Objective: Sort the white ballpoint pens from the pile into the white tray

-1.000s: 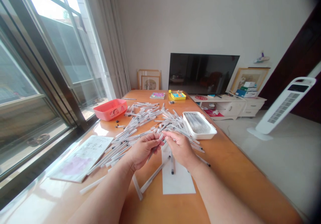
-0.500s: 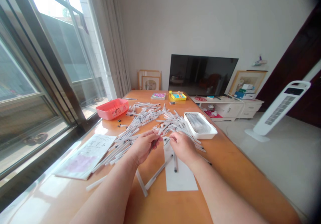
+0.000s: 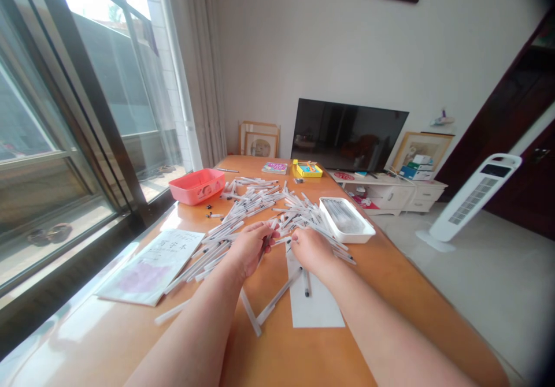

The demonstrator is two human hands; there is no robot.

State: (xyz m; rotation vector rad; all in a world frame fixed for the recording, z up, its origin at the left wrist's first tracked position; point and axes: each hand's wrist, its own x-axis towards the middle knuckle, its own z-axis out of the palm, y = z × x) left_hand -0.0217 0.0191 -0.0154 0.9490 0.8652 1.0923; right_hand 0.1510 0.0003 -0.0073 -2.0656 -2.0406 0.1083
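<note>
My left hand is closed around a pen with a pale barrel and a dark end. Just to its right, my right hand has its fingers pinched together above a white sheet of paper. Whatever lies in that pinch is hidden, though a small dark bit shows by the fingertips. A black-ended pen lies on the paper, and a longer pen slants across its left edge. Beyond both hands spreads a heap of white pens and barrels.
A white tray of thin refills stands right of the heap. At the left are a pink basket, some small black caps and a writing booklet. A yellow box and a colourful book sit at the table's far end.
The camera has tilted up slightly, so more of the framed wall piece shows. My right hand has shifted slightly left over the paper. My left hand keeps its hold on the pen.
</note>
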